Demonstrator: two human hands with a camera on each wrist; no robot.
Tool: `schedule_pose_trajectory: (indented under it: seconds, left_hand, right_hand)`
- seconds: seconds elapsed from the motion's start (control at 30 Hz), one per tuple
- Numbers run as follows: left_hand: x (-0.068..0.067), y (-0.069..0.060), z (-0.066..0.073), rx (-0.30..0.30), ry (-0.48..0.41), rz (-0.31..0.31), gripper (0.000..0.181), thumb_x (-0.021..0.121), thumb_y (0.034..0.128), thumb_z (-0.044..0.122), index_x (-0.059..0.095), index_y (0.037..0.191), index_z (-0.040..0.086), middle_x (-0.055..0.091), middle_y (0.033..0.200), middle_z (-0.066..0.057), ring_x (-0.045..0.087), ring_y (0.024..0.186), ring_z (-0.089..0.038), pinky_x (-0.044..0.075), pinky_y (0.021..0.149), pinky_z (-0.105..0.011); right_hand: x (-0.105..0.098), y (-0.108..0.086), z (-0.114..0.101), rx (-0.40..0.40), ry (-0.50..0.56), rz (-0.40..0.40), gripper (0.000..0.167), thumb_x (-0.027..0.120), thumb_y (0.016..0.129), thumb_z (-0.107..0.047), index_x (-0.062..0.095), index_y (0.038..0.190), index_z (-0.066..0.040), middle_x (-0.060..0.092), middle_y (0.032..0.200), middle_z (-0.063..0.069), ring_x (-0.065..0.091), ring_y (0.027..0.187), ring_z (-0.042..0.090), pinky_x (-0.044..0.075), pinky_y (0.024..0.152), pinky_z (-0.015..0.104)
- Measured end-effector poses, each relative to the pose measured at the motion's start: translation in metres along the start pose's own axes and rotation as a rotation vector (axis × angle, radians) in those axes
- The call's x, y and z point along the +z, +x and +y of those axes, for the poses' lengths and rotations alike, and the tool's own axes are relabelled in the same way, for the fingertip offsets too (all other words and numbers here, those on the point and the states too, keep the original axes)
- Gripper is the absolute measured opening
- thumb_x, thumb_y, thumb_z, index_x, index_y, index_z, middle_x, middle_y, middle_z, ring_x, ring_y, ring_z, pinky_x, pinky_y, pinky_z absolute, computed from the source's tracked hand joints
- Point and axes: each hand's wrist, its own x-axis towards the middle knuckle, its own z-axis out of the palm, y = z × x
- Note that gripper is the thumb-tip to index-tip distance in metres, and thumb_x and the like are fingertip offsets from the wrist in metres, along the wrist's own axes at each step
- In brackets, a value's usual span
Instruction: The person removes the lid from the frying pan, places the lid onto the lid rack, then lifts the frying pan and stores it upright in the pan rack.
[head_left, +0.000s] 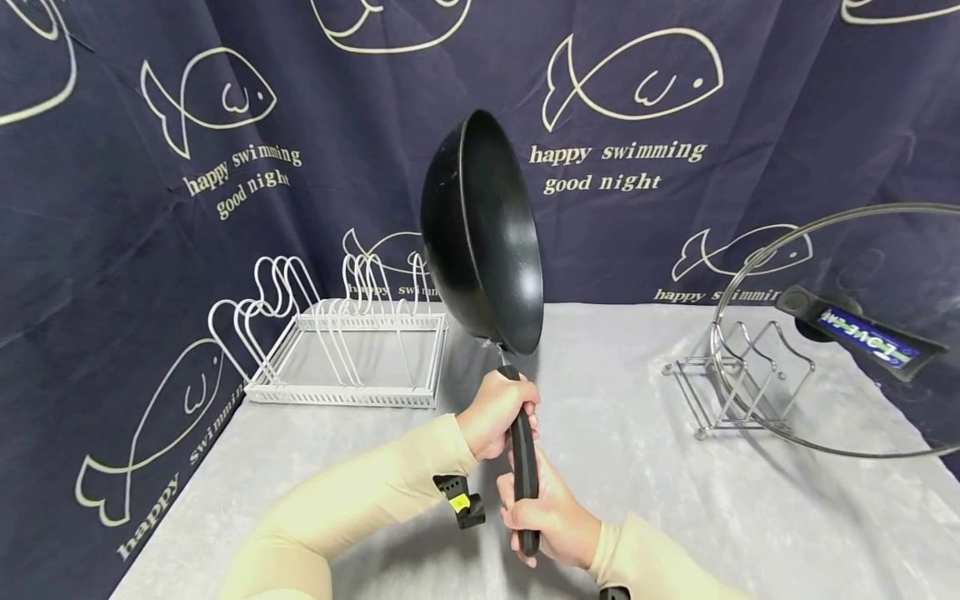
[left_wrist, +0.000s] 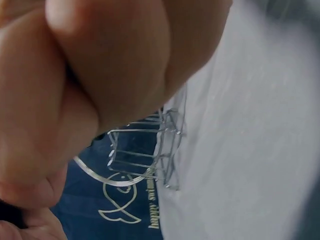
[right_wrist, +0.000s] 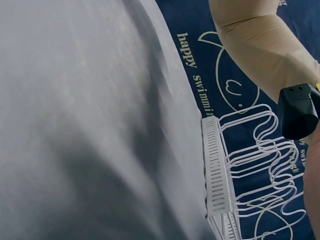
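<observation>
A black wok is held up above the table, bowl upward and turned on its side, its opening facing right. Its black handle points down toward me. My left hand grips the handle near the bowl. Lower down, my right hand holds the handle close to its end. In the left wrist view the curled fingers of the left hand fill the upper left. The right wrist view shows mostly table, with the left sleeve at the upper right.
A white dish rack with wire loops stands on the left of the grey table. A glass lid with a black handle stands upright in a small metal rack on the right. Behind hangs a dark blue fish-print cloth.
</observation>
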Motion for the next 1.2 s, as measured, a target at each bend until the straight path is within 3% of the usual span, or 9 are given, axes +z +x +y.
schedule_pose_trajectory:
  seconds: [0.13,0.37,0.77,1.2]
  left_hand:
    - [-0.002,0.002,0.002,0.059,0.033,0.024,0.020,0.043,0.0719,-0.005,0.038,0.059,0.009,0.037,0.048,-0.001,0.040,0.039,-0.011,0.042,0.040,-0.024]
    - [-0.005,0.008,0.009,0.128,0.112,0.057,0.021,0.044,0.0718,-0.004,0.038,0.056,0.009,0.038,0.048,-0.002,0.039,0.037,-0.013,0.038,0.038,-0.024]
    - [-0.008,0.004,0.019,0.189,0.289,0.145,0.017,0.047,0.0698,-0.001,0.040,0.060,0.011,0.044,0.049,-0.002,0.044,0.036,-0.012,0.039,0.040,-0.022]
    - [-0.014,0.005,0.036,0.226,0.267,0.102,0.019,0.046,0.0717,-0.001,0.041,0.056,0.010,0.042,0.050,-0.002,0.045,0.040,-0.013,0.042,0.043,-0.023]
  right_hand:
    - [-0.001,0.007,-0.005,0.049,-0.040,-0.027,0.048,0.047,0.074,0.006,0.020,0.110,-0.009,0.049,0.071,-0.002,0.061,0.053,0.008,0.046,0.039,0.020]
    - [-0.001,0.018,-0.018,0.180,-0.220,0.008,0.049,0.049,0.076,0.006,0.018,0.113,-0.004,0.054,0.068,0.007,0.065,0.056,0.015,0.048,0.038,0.023]
    - [0.002,0.024,-0.026,0.214,-0.224,-0.051,0.036,0.052,0.079,0.004,0.022,0.097,-0.006,0.057,0.070,0.006,0.067,0.060,0.014,0.049,0.042,0.021]
    - [0.002,0.040,-0.037,0.226,-0.301,-0.070,0.033,0.050,0.078,0.005,0.024,0.096,-0.004,0.057,0.069,0.006,0.065,0.057,0.013,0.047,0.040,0.022]
